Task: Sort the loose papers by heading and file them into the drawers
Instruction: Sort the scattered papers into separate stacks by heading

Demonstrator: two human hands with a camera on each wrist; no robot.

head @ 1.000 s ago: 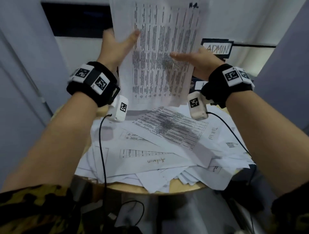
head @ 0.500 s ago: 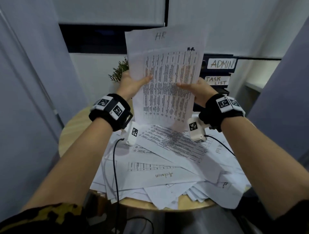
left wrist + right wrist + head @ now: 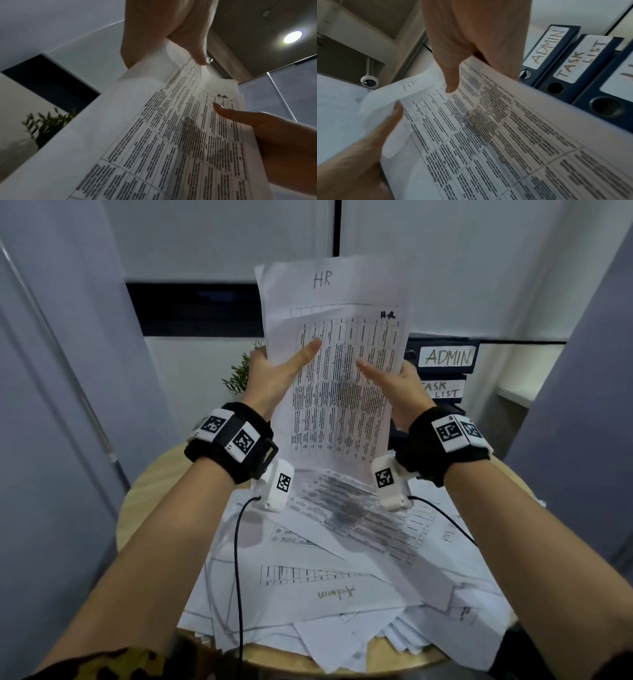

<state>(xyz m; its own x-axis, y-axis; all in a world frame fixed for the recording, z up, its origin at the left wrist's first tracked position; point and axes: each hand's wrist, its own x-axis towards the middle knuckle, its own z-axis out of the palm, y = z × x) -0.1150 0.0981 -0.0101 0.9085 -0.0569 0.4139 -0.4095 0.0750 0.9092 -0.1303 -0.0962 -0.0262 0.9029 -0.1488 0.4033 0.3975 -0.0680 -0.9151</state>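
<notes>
Held sheets: HR papers (image 3: 337,371) upright above the table, "HR" written at the top.
Left hand (image 3: 270,378): pinches the left edge, thumb on the front, fingers behind.
Right hand (image 3: 399,385): pinches the right edge in the same way.
Behind: drawer unit (image 3: 442,378) with labels ADMIN and TASK LIST, partly hidden by the sheets; a small plant (image 3: 239,374) is at the left of them.
Below: loose paper pile (image 3: 342,577) covers most of the round table (image 3: 144,501); some sheets hang over the near edge.
Sides: grey partitions (image 3: 51,405) stand close on both sides.
Free room: bare wood at the table's left part.
</notes>
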